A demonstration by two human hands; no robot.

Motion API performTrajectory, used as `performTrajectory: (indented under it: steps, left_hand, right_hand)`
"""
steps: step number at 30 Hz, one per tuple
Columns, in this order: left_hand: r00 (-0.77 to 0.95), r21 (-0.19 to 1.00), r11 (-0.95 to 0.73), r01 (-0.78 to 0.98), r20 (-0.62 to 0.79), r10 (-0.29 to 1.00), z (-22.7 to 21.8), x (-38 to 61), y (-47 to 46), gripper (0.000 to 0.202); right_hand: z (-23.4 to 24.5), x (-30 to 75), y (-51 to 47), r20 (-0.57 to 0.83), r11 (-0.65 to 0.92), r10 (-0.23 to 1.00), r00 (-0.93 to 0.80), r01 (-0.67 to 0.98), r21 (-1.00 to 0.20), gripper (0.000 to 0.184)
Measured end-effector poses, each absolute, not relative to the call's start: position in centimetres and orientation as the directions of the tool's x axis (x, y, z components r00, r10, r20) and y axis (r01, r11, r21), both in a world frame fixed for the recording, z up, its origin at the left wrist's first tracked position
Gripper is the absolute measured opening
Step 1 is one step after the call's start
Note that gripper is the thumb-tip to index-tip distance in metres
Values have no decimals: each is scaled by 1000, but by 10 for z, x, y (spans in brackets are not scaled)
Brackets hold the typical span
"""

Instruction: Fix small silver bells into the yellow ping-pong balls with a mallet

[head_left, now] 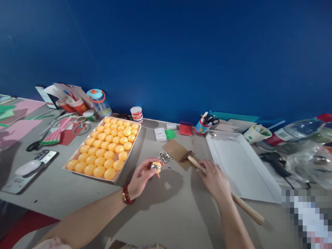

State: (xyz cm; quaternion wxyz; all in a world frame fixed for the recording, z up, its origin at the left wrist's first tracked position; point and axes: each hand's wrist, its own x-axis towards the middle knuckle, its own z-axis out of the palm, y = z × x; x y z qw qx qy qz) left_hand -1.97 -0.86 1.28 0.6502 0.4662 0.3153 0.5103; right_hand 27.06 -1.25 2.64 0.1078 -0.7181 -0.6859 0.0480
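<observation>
An orange ping-pong ball [157,170] with a band of shiny silver pieces, which look like thumbtacks, rests in the fingers of my left hand [142,175]. My right hand [213,177] is closed around the wooden handle of a hammer [247,208], close to its dark head. That head lies on a brown piece of card [176,152]. Just beyond my left hand is a heap of silver thumbtacks [164,157], a few of them loose beside it. Left of my left hand, a shallow box [116,178] holds rows of orange ping-pong balls [100,162].
Small white boxes [160,134] stand near green and red paper [185,130]. A white tray [243,166] lies at right, with a glue gun [276,164] and plastic bottle [298,133] beyond. At left are a phone [43,169] and scissors [35,146]. A blue wall [181,62] bounds the table.
</observation>
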Motion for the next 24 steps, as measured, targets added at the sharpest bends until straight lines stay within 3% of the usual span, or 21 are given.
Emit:
performTrajectory:
  steps: [16,18,20,22,24]
  left_hand:
    - [369,912,58,-407,106,923,14,-16,-11,30]
    - [377,916,65,-395,97,921,15,-16,-12,30]
    - [397,923,76,-376,87,914,14,-16,-13,30]
    - [419,935,69,-347,89,904,11,-16,-15,32]
    - [432,953,21,-301,117,894,9,-16,-17,33]
  right_hand:
    - [21,249,-14,225,110,973,-50,958,-263,21]
    - [25,242,-16,299,183,951,-76,919,-350,21]
    - [30,228,-21,307,240,949,-77,807,-540,23]
    - [34,210,-29,170,197,980,-102,597,-778,28]
    - [35,193,-37,16,77,982,-188,326,-942,32]
